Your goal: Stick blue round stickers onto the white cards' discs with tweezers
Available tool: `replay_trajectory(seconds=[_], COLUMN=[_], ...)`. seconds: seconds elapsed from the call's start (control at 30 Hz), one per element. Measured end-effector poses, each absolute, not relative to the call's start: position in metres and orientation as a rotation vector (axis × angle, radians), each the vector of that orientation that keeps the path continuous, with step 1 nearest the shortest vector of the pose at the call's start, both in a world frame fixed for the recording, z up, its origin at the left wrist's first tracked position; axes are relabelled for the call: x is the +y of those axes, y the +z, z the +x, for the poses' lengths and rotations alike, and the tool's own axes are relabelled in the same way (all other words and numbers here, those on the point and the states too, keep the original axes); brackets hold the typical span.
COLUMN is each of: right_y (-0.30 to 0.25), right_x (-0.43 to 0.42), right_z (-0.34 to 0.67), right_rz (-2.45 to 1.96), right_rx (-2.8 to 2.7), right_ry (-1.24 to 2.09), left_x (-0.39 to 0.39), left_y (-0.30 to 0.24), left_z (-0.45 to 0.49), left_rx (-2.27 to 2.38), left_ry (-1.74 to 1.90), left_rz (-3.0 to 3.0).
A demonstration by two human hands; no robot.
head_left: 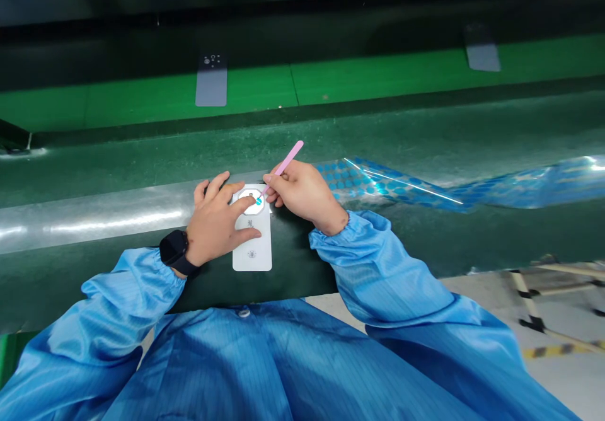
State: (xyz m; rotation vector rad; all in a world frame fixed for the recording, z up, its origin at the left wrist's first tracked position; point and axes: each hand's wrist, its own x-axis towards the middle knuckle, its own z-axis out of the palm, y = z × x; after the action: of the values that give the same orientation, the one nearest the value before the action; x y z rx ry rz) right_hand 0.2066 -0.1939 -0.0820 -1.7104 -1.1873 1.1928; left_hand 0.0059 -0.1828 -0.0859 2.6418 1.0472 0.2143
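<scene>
A white phone back cover (pixel 262 247) lies flat on the green work surface, with an octagonal camera area at its far end. My left hand (pixel 215 222) is spread over its left side, index fingertip on the camera area beside a small blue sticker (pixel 258 201). The thumb reaches across the cover lower down. My right hand (pixel 305 194) pinches slim pink tweezers (pixel 289 157), whose thin tip points down at the blue sticker. Whether the tip touches the sticker is too small to tell.
A clear strip dotted with blue round stickers (pixel 401 184) runs to the right, and a clear bare strip (pixel 118 210) runs left. Beyond the raised edge, a green conveyor belt (pixel 265 84) carries a grey phone cover (pixel 211 87) and another grey panel (pixel 482 52).
</scene>
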Motion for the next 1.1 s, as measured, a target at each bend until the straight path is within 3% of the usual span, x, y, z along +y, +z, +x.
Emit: replay_trajectory(seconds=[0.27,1.1], right_y=[-0.085,-0.082], right_x=[-0.195,-0.187], right_z=[0.206,0.209], right_rz=[-1.714,-1.441], right_rx=[-1.258,-0.974], right_ry=[1.112,1.355], left_x=[-0.182,-0.184], left_y=[-0.077,-0.066], left_z=[0.010,0.020], left_rx=[1.063,1.259], left_ry=[0.099,-0.184], left_rz=[2.669,2.662])
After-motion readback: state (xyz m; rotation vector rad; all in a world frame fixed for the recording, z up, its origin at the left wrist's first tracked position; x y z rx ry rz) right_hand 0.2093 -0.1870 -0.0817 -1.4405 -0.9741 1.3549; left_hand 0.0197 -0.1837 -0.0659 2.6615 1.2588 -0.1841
